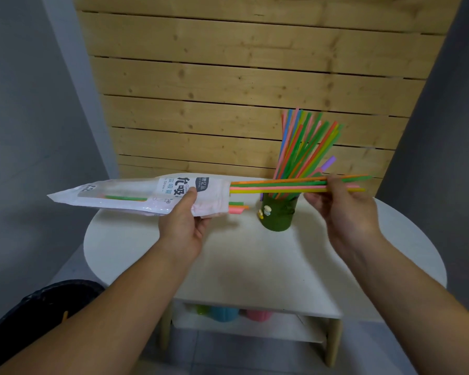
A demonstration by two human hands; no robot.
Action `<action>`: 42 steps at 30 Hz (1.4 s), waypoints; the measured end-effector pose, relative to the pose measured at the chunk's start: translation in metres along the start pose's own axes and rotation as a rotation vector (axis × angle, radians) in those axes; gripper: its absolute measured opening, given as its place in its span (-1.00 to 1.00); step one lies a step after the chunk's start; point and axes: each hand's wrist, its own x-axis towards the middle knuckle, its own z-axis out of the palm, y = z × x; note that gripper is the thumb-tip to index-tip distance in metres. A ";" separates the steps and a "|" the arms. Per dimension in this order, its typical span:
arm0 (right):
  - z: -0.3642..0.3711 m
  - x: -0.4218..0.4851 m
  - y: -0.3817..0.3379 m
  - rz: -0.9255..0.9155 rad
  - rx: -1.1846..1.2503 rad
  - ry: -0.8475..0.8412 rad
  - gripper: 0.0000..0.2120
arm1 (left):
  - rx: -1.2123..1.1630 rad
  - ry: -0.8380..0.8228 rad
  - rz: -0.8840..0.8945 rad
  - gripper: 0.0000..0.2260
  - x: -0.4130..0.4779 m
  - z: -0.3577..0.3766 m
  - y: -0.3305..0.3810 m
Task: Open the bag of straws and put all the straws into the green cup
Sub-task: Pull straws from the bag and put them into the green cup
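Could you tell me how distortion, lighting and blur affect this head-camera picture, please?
In the head view, wide-angle distortion leans the wooden panel inward at the sides and stretches both forearms; the light is soft, with only faint shadows on the white table and no glare on the bag; the coloured cups on the lower shelf look blurred, the held straws fairly sharp.

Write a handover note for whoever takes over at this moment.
Left hand grips the bag, held level above the table.
Right hand pinches a bundle of straws sticking out of the bag's open end.
The cup stands on the table, many straws standing in it.
Done: bag opened, most straws in the cup.
Left: put the bundle in, then the last straws still in the bag.
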 end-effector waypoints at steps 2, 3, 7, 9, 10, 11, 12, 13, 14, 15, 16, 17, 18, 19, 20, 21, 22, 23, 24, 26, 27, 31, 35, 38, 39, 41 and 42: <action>-0.010 0.006 -0.009 -0.077 -0.072 0.045 -0.80 | 0.025 0.037 0.015 -0.64 0.001 -0.001 0.000; -0.015 0.009 -0.013 -0.111 -0.110 0.066 -0.79 | 0.032 0.053 0.019 -0.64 0.002 -0.001 0.000; -0.027 0.018 -0.021 -0.258 -0.270 0.143 -0.78 | 0.030 0.073 0.020 -0.63 0.002 0.002 -0.001; -0.029 0.018 -0.026 -0.346 -0.342 0.159 -0.74 | 0.040 0.063 0.011 -0.64 0.000 0.003 -0.003; -0.029 0.018 -0.028 -0.379 -0.366 0.161 -0.73 | 0.046 0.057 0.008 -0.65 0.000 0.003 -0.004; -0.028 0.017 -0.030 -0.406 -0.388 0.160 -0.73 | 0.049 0.053 0.005 -0.65 0.000 0.003 -0.004; -0.027 0.017 -0.033 -0.431 -0.406 0.160 -0.72 | 0.052 0.048 0.002 -0.65 0.000 0.003 -0.005; -0.027 0.017 -0.035 -0.452 -0.418 0.161 -0.72 | 0.055 0.043 0.000 -0.65 0.000 0.003 -0.004; -0.027 0.018 -0.037 -0.468 -0.421 0.165 -0.71 | 0.059 0.037 0.000 -0.65 0.000 0.003 -0.004; -0.027 0.019 -0.039 -0.480 -0.418 0.168 -0.72 | 0.064 0.033 0.001 -0.65 0.000 0.003 -0.004; -0.028 0.019 -0.040 -0.489 -0.412 0.168 -0.74 | 0.067 0.032 0.002 -0.65 0.000 0.003 -0.004; -0.028 0.020 -0.042 -0.497 -0.410 0.165 -0.75 | 0.069 0.030 0.003 -0.66 0.001 0.003 -0.004; -0.029 0.020 -0.043 -0.505 -0.414 0.160 -0.75 | 0.068 0.028 0.004 -0.66 0.001 0.002 -0.004; -0.029 0.021 -0.044 -0.513 -0.423 0.157 -0.76 | 0.067 0.026 0.003 -0.66 0.001 0.002 -0.004; -0.030 0.021 -0.044 -0.521 -0.437 0.155 -0.76 | 0.065 0.023 0.002 -0.66 0.001 0.003 -0.005; -0.030 0.021 -0.044 -0.529 -0.451 0.155 -0.76 | 0.063 0.022 0.002 -0.66 0.000 0.003 -0.005; -0.030 0.022 -0.045 -0.537 -0.461 0.156 -0.75 | 0.064 0.022 0.003 -0.66 0.000 0.004 -0.005; -0.030 0.022 -0.045 -0.545 -0.464 0.158 -0.74 | 0.065 0.023 0.005 -0.66 -0.001 0.004 -0.006; -0.031 0.022 -0.046 -0.552 -0.461 0.161 -0.74 | 0.067 0.024 0.008 -0.65 -0.001 0.004 -0.006; -0.031 0.023 -0.047 -0.562 -0.455 0.167 -0.73 | 0.067 0.025 0.012 -0.64 -0.002 0.005 -0.006; -0.032 0.023 -0.047 -0.563 -0.460 0.169 -0.73 | 0.067 0.023 0.013 -0.63 -0.002 0.005 -0.006; -0.032 0.026 -0.042 -0.544 -0.526 0.141 -0.71 | 0.066 0.011 0.009 -0.63 -0.002 0.005 -0.006; -0.023 0.028 -0.031 -0.516 -0.607 0.057 -0.71 | 0.068 0.003 -0.002 -0.64 -0.003 0.006 -0.008; -0.012 0.032 -0.021 -0.503 -0.692 0.009 -0.69 | 0.070 0.002 -0.007 -0.64 -0.003 0.005 -0.010; -0.008 0.034 -0.018 -0.495 -0.715 0.000 -0.72 | 0.070 -0.001 -0.009 -0.65 -0.003 0.005 -0.011; -0.002 0.036 -0.012 -0.472 -0.738 -0.017 -0.78 | 0.066 -0.013 -0.012 -0.65 -0.002 0.004 -0.010; 0.001 0.037 -0.009 -0.460 -0.741 -0.024 -0.80 | 0.063 -0.020 -0.012 -0.65 -0.002 0.004 -0.009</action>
